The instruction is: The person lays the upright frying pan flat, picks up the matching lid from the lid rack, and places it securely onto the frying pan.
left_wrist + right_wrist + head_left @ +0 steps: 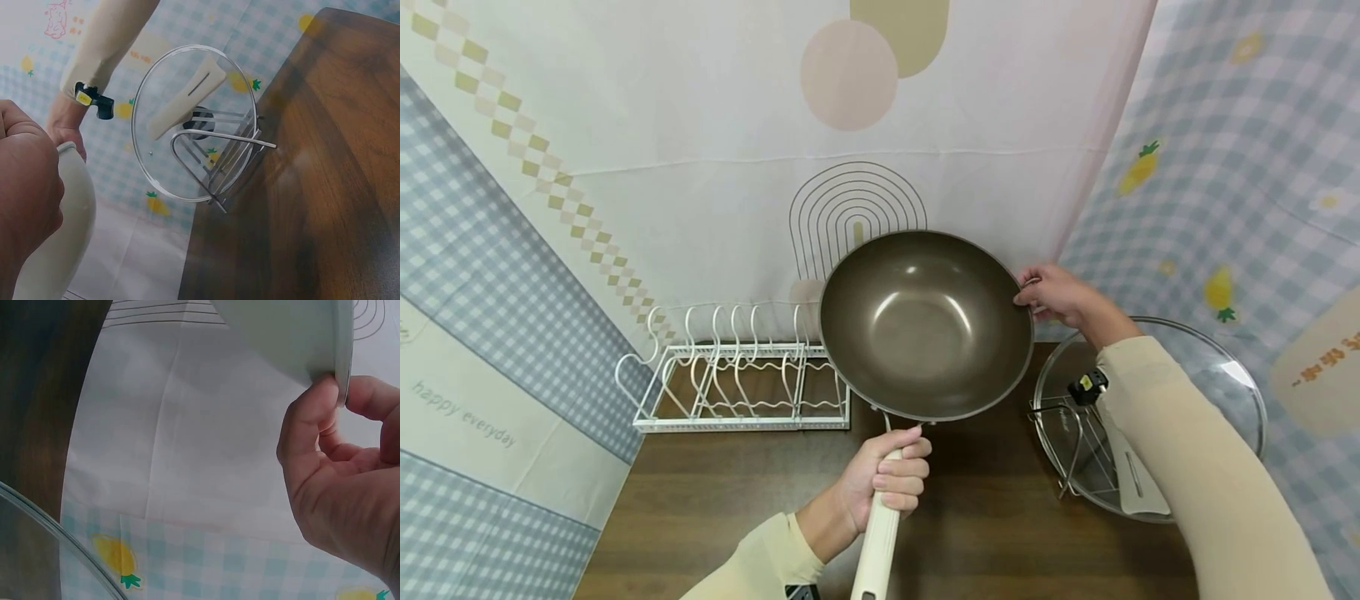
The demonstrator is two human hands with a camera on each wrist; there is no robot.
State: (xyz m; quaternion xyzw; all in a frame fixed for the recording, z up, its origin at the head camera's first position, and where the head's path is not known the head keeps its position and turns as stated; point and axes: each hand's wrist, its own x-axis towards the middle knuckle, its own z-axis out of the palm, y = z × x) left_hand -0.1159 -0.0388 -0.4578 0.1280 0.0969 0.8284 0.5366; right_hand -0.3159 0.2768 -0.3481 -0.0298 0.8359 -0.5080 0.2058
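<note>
A wok (925, 325) with a dark brown inside and a pale outside is held up above the table, its bowl tilted toward the head camera. My left hand (887, 475) grips its cream handle (876, 550) close to the bowl, fingers wrapped round. At the wok's right rim, my right hand (1051, 293) pinches the edge; the right wrist view shows that hand (340, 462) with the rim (344, 356) between thumb and finger. In the left wrist view the wok's pale outer side (69, 219) shows behind my left hand (28, 187).
A white wire rack (745, 425) with several upright loops stands at the left rear of the wooden table (760, 500). On the right, a glass lid (1262, 408) leans in a metal stand (225, 135), its cream handle (194, 94) showing. Patterned cloth (700, 100) hangs behind and at the sides.
</note>
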